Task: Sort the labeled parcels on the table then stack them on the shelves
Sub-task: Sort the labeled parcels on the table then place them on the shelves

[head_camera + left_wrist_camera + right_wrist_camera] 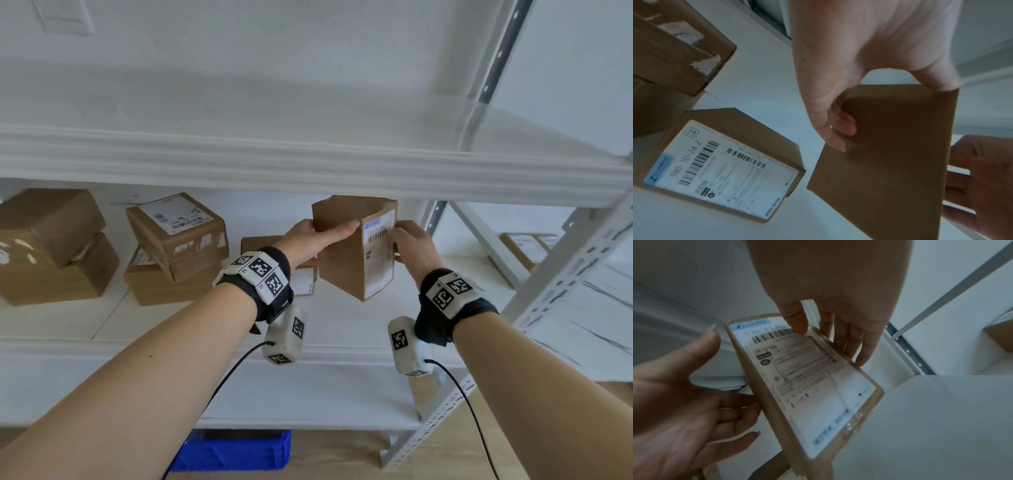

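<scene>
Right now, holding a brown parcel (356, 246) in mid-air between both hands, just above the middle shelf (219, 346) and tucked under the lip of the shelf above. Left hand (308, 240) gripping the plain side, thumb on one face and fingers curled round onto the next. Right hand (412, 245) pinching the far edge, thumb on the shipping label (380, 253) and fingers behind. Parcel standing tall and a bit tilted, not touching the shelf yet.

Probably best to level it first, then lower it flat toward the right end of the shelf, label facing out. Worth keeping both grips on until the bottom sits fully down, and watching the top corner against that upper lip.

Further back, a small labeled box (723, 164) lying flat just left, then two stacks of parcels (174, 246) toward the left end.
</scene>
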Action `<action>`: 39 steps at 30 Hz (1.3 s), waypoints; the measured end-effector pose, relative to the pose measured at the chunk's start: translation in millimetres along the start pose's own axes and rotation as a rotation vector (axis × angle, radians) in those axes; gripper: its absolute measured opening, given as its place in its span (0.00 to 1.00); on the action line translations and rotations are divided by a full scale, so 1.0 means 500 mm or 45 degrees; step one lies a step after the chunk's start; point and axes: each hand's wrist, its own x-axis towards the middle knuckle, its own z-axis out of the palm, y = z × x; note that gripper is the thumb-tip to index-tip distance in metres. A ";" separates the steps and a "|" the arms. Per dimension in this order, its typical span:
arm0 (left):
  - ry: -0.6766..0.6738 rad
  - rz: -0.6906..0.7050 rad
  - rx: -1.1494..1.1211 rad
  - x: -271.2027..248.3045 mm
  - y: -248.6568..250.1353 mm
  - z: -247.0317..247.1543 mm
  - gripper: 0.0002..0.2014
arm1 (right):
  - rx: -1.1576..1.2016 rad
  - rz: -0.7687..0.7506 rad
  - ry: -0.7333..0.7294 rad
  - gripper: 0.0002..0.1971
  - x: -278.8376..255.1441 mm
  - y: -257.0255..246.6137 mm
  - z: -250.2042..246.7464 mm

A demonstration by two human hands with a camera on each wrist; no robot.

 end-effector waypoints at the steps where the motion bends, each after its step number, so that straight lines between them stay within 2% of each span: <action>1: -0.014 0.011 0.017 -0.002 -0.004 0.005 0.27 | 0.009 0.010 0.006 0.25 -0.008 0.005 -0.002; 3: -0.005 0.035 0.075 -0.006 -0.010 0.013 0.29 | 0.023 0.026 0.014 0.26 -0.026 0.010 -0.007; 6: 0.041 0.035 0.100 -0.012 -0.021 0.023 0.35 | 0.033 0.037 0.043 0.20 -0.051 0.018 -0.013; 9: -0.030 -0.040 0.002 -0.025 -0.029 0.034 0.36 | 0.047 0.040 0.081 0.14 -0.078 0.034 -0.016; 11: -0.078 -0.065 -0.015 -0.039 -0.032 0.044 0.33 | 0.077 0.044 0.101 0.12 -0.097 0.045 -0.019; 13: -0.107 -0.082 -0.020 -0.051 -0.037 0.056 0.36 | 0.122 0.059 0.129 0.10 -0.116 0.058 -0.022; 17: -0.190 -0.093 -0.069 -0.071 -0.058 0.093 0.40 | 0.158 0.121 0.215 0.11 -0.162 0.090 -0.028; 24: -0.343 -0.121 -0.150 -0.104 -0.111 0.183 0.37 | 0.270 0.259 0.385 0.09 -0.254 0.160 -0.068; 28: -0.439 -0.153 -0.123 -0.121 -0.118 0.237 0.35 | 0.327 0.291 0.441 0.07 -0.293 0.187 -0.114; 34: -0.668 -0.221 -0.008 -0.128 -0.068 0.333 0.30 | 0.358 0.291 0.530 0.09 -0.319 0.217 -0.225; 39: -0.791 -0.273 0.063 -0.125 -0.028 0.454 0.34 | 0.358 0.285 0.617 0.11 -0.331 0.255 -0.343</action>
